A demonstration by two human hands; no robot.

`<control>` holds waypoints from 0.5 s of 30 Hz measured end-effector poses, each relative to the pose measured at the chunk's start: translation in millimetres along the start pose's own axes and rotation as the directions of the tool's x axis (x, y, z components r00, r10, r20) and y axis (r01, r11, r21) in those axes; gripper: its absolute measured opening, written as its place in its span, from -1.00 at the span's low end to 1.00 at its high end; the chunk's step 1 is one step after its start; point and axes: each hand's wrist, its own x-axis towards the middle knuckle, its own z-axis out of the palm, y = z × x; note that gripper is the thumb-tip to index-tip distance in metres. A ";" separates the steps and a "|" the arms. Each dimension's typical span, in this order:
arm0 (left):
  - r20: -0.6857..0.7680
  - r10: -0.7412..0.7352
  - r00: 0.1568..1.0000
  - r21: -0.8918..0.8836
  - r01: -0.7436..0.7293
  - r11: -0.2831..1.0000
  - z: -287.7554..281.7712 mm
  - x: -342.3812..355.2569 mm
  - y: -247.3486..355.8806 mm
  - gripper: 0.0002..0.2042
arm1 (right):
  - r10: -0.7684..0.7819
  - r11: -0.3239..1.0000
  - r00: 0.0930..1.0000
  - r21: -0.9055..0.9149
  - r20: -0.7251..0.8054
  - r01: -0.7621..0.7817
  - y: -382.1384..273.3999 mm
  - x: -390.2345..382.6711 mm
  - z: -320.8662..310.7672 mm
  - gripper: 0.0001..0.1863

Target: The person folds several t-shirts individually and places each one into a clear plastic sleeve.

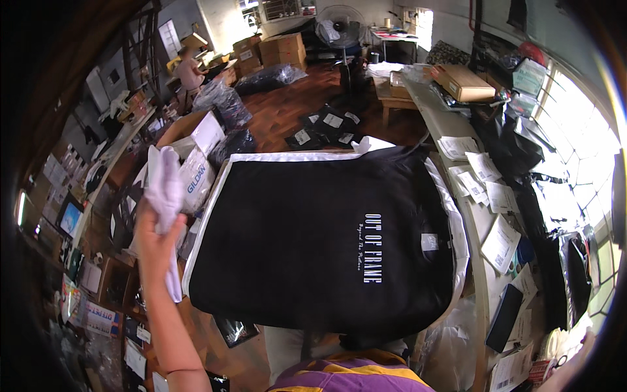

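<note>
My left hand [159,238] is raised at the left, fingers wrapped round a pale lavender-white cloth [166,186]. One end of the cloth hangs below the hand. In front of me a black T-shirt [281,228] lies spread over a flat board, with white print near its neckline and a small pale label in the collar. White edging [208,228] shows along the board's left and far sides. My right hand [578,358] is at the lower right rim, beside a cream-coloured roll [556,344]; its fingers are too dim and cut off to read.
A long bench [480,274] on the right carries printed paper slips [501,243] and a dark flat rectangular object [504,318]. Beside the board at left stands an open carton [196,173]. Black plastic parcels [326,125] lie on the floor beyond. A seated person [189,70] is far left.
</note>
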 end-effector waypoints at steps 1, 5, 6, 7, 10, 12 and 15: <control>-0.014 0.079 0.997 0.181 -0.076 0.981 17.5 -14.3 -5.9 -0.63 | -0.022 1.000 1.000 -0.001 -0.010 0.022 -8.0 2.9 -1.5 -0.61; 0.356 -0.028 0.934 0.283 -0.079 0.956 107.5 -97.4 6.1 -0.75 | -0.137 0.989 0.989 0.044 -0.061 0.140 -55.2 23.2 -1.9 -0.61; 0.495 -0.010 0.869 0.216 -0.112 0.970 119.9 -114.2 11.4 -0.70 | -0.181 0.980 0.981 0.069 -0.073 0.186 -71.0 27.6 4.0 -0.61; 0.520 -0.025 0.854 0.261 -0.131 0.956 136.4 -133.0 4.4 -0.63 | -0.244 0.962 0.967 0.111 -0.075 0.252 -95.6 35.3 12.7 -0.61; 0.432 -0.056 0.900 0.264 -0.067 0.962 148.0 -134.7 8.9 -0.46 | -0.452 0.851 0.890 0.273 -0.056 0.449 -185.1 19.0 49.7 -0.61; 0.468 -0.036 0.883 0.291 -0.116 0.950 149.7 -120.0 16.2 -0.34 | -0.609 0.709 0.793 0.456 0.013 0.538 -257.8 -33.2 83.9 -0.61; 0.529 0.029 0.848 0.321 -0.231 0.918 157.9 -119.6 8.6 -0.28 | -0.830 0.452 0.507 0.813 0.233 0.367 -360.3 -185.0 147.4 -0.60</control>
